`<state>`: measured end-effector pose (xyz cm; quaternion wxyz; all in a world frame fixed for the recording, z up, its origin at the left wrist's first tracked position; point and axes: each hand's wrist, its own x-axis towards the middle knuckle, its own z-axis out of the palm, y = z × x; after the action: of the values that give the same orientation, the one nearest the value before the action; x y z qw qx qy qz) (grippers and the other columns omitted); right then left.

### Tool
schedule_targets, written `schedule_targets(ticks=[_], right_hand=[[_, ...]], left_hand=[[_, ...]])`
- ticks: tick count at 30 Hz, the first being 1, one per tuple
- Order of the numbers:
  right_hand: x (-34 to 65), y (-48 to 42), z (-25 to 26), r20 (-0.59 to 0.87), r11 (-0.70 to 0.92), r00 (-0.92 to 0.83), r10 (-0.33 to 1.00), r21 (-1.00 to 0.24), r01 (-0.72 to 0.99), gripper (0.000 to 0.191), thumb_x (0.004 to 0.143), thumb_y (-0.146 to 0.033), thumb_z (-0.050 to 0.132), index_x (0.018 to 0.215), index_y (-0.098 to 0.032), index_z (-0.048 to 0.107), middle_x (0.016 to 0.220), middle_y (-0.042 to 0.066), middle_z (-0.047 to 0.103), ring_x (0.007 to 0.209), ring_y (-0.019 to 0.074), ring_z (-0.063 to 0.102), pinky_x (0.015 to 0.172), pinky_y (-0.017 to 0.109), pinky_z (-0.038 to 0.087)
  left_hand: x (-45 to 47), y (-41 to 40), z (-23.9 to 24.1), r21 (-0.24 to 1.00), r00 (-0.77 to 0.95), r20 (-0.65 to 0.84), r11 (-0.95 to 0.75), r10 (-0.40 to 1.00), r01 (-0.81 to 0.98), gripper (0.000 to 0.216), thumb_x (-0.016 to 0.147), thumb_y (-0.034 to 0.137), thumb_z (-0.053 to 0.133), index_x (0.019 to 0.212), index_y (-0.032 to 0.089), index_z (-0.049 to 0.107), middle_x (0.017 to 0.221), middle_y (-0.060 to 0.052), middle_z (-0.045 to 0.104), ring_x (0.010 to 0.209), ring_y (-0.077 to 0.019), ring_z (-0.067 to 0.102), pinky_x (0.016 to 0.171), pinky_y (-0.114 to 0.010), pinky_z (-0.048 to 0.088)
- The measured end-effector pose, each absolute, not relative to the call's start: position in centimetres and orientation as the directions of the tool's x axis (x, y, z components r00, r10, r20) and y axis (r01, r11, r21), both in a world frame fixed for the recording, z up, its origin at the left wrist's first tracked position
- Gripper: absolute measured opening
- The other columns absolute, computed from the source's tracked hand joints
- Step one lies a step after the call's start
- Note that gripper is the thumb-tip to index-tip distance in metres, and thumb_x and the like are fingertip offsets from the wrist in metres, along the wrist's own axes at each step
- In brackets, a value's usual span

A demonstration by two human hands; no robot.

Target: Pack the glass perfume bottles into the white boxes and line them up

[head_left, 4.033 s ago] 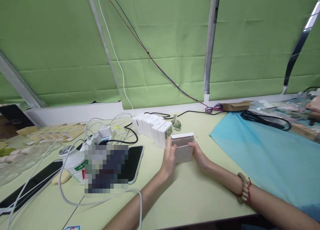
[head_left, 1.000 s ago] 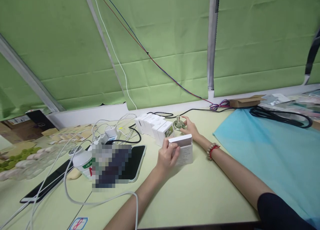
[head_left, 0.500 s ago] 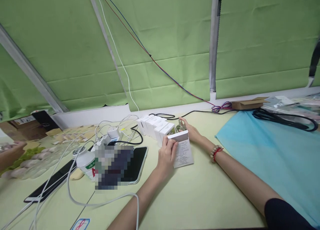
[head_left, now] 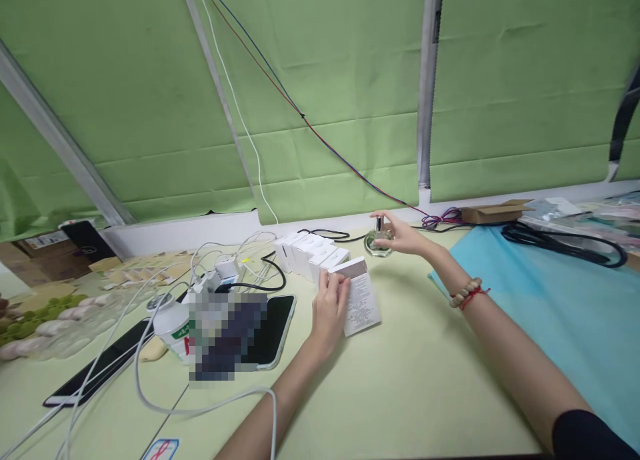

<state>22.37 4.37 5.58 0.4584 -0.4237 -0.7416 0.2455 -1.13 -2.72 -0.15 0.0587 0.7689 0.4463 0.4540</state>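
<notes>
My left hand [head_left: 330, 310] is closed on a white carton [head_left: 364, 307] with small print on its side and a raised end flap. The carton stands tilted on the table. My right hand [head_left: 403, 237] grips a round clear glass perfume bottle [head_left: 379, 243] with a silver cap, a little above the table and beyond the carton. Its fingers reach around the cap and the side of the glass. Several small white boxes [head_left: 303, 252] stand in a row just left of and behind the carton.
A dark-screened tablet [head_left: 273, 330], a white bottle [head_left: 170, 323], chargers [head_left: 227, 267] and loose white cables lie on the left. Blue cloth [head_left: 500, 300] covers the right side, with a coiled black cable [head_left: 560, 243] and an open cardboard box [head_left: 495, 212] behind it.
My right hand has moved right and away from the white carton with the perfume bottle in it. My left hand keeps hold of the carton, which has shifted slightly. A hand at far left is gone.
</notes>
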Motion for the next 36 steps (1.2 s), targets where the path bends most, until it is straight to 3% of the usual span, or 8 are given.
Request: schedule_targets(ticks=[4, 7, 11, 15, 18, 22, 31, 36], right_hand=[[21.4, 0.8, 10.2, 0.536, 0.571, -0.202, 0.82, -0.794, 0.21, 0.066, 0.067, -0.029, 0.069, 0.126, -0.019, 0.039, 0.079, 0.001, 0.058, 0.069, 0.0139, 0.057, 0.056, 0.021, 0.041], [20.5, -1.8, 12.6, 0.534, 0.594, -0.31, 0.787, -0.792, 0.141, 0.063, 0.068, -0.028, 0.07, 0.123, -0.021, 0.039, 0.08, -0.001, 0.053, 0.071, 0.0112, 0.056, 0.055, 0.019, 0.041], [19.2, -3.2, 13.5, 0.466, 0.647, -0.533, 0.706, -0.731, 0.218, 0.056, 0.068, -0.024, 0.072, 0.114, -0.019, 0.04, 0.087, 0.001, 0.05, 0.072, 0.0088, 0.053, 0.05, 0.015, 0.036], [18.2, -2.4, 12.6, 0.445, 0.721, -0.629, 0.637, -0.633, 0.282, 0.043, 0.07, -0.022, 0.071, 0.1, -0.016, 0.04, 0.097, 0.003, 0.045, 0.072, 0.0065, 0.047, 0.055, 0.018, 0.039], [18.0, -1.6, 11.9, 0.412, 0.716, -0.639, 0.649, -0.614, 0.332, 0.041, 0.07, -0.02, 0.07, 0.098, -0.016, 0.04, 0.099, 0.003, 0.045, 0.069, 0.0062, 0.044, 0.057, 0.02, 0.039], [18.2, -1.1, 11.6, 0.48, 0.722, -0.568, 0.669, -0.602, 0.342, 0.039, 0.071, -0.021, 0.069, 0.096, -0.018, 0.038, 0.095, 0.001, 0.047, 0.069, 0.0077, 0.044, 0.061, 0.022, 0.039], [17.5, -1.2, 11.5, 0.526, 0.767, -0.576, 0.625, -0.551, 0.329, 0.037, 0.069, -0.021, 0.069, 0.094, -0.018, 0.042, 0.096, 0.002, 0.051, 0.081, 0.0116, 0.048, 0.067, 0.023, 0.04], [17.3, -1.1, 11.1, 0.488, 0.78, -0.621, 0.613, -0.498, 0.379, 0.033, 0.071, -0.02, 0.067, 0.093, -0.018, 0.043, 0.096, 0.002, 0.05, 0.083, 0.0119, 0.047, 0.066, 0.022, 0.037]], left_hand=[[-1.1, -2.5, -0.3, 0.476, 0.196, 0.619, -0.561, 0.761, 0.677, 0.021, 0.093, 0.037, 0.04, 0.089, 0.018, 0.048, 0.092, -0.004, 0.045, 0.073, -0.0129, 0.052, 0.06, -0.024, 0.04], [-1.0, -2.4, -0.4, 0.454, 0.198, 0.62, -0.552, 0.759, 0.699, 0.024, 0.089, 0.041, 0.047, 0.094, 0.018, 0.048, 0.095, -0.004, 0.044, 0.075, -0.014, 0.053, 0.058, -0.024, 0.04], [-1.0, -2.5, -0.4, 0.462, 0.212, 0.615, -0.565, 0.76, 0.684, 0.026, 0.09, 0.043, 0.045, 0.097, 0.018, 0.049, 0.096, -0.005, 0.044, 0.08, -0.0154, 0.054, 0.06, -0.025, 0.042], [-1.0, -2.4, -0.6, 0.428, 0.226, 0.66, -0.607, 0.716, 0.67, 0.028, 0.09, 0.043, 0.046, 0.1, 0.017, 0.048, 0.099, -0.007, 0.045, 0.083, -0.017, 0.054, 0.064, -0.026, 0.044], [-1.1, -2.4, -0.7, 0.4, 0.22, 0.7, -0.628, 0.68, 0.667, 0.026, 0.089, 0.04, 0.047, 0.099, 0.016, 0.049, 0.097, -0.007, 0.046, 0.084, -0.018, 0.054, 0.064, -0.027, 0.044], [-1.0, -2.7, -1.0, 0.36, 0.239, 0.736, -0.665, 0.633, 0.654, 0.024, 0.091, 0.038, 0.044, 0.098, 0.017, 0.051, 0.1, -0.007, 0.046, 0.081, -0.0157, 0.056, 0.062, -0.025, 0.045], [-0.9, -2.8, -1.8, 0.289, 0.265, 0.78, -0.703, 0.567, 0.65, 0.024, 0.092, 0.037, 0.042, 0.105, 0.018, 0.05, 0.125, -0.014, 0.039, 0.075, -0.0125, 0.059, 0.062, -0.027, 0.049], [-0.9, -2.6, -1.8, 0.272, 0.269, 0.794, -0.715, 0.545, 0.644, 0.021, 0.092, 0.035, 0.043, 0.106, 0.019, 0.044, 0.127, -0.015, 0.038, 0.087, -0.0162, 0.062, 0.066, -0.028, 0.051]])
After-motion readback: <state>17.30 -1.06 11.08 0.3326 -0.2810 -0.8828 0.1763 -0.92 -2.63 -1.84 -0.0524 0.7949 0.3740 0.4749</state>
